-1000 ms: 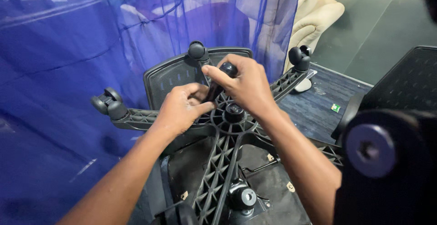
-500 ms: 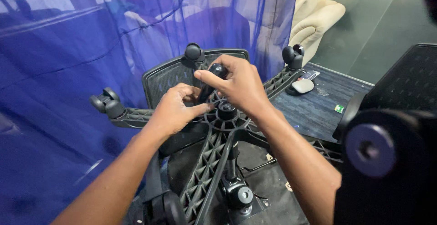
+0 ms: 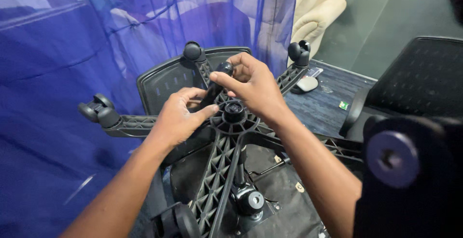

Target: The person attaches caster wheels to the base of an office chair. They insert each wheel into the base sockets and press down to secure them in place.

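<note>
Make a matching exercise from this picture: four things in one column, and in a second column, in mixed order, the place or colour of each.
Things:
1. curtain
2. computer mouse
3. left hand
4. armchair

Places or colours:
A. cream, behind the curtain at the top
B. sheer blue, hanging along the left side
C. on the dark floor, near the far right caster wheel of the upturned chair base
D. beside the hub of the chair base, its grip closed on a black handle

Pairs: 1-B, 2-C, 3-D, 4-A
</note>
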